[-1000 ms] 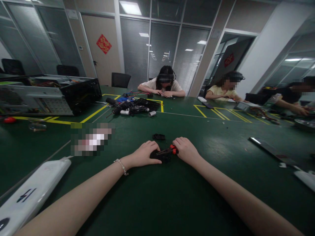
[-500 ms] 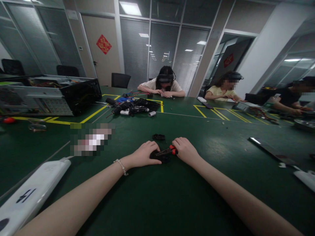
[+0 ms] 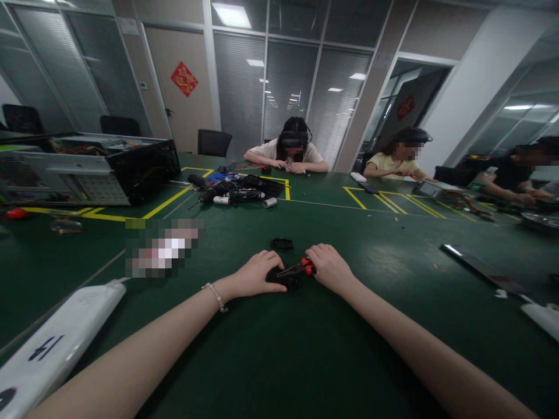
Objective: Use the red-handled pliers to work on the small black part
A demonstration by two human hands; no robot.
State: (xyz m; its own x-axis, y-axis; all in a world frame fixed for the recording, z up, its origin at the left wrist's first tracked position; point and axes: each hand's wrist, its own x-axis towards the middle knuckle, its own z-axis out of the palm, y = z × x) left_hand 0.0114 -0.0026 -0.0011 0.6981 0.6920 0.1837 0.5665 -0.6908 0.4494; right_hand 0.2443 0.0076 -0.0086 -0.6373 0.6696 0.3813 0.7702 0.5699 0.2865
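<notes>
My left hand [image 3: 262,272] is closed around one end of a small black part [image 3: 293,284] lying on the green table, thumb on the near side and fingers on the far side. Its exact kind is too dark to make out. In my right hand [image 3: 328,269] are pliers [image 3: 301,268] with red-and-black handles, fingers wrapped over the grips. The dark jaws point left and lie over the black part, close to my left thumb. Whether the jaws pinch anything is unclear. Just beyond my hands rests a second black piece [image 3: 281,243], apart from both.
A white power strip [image 3: 65,343] lies at the left. An opened computer case [image 3: 87,174] stands at the far left. Tools and cables [image 3: 240,189] are heaped across the table. A dark flat bar [image 3: 480,269] lies at the right. Several people sit around the table.
The pliers' jaws have tilted slightly and look closer together over the black part. Both my hands keep nearly the same place.
</notes>
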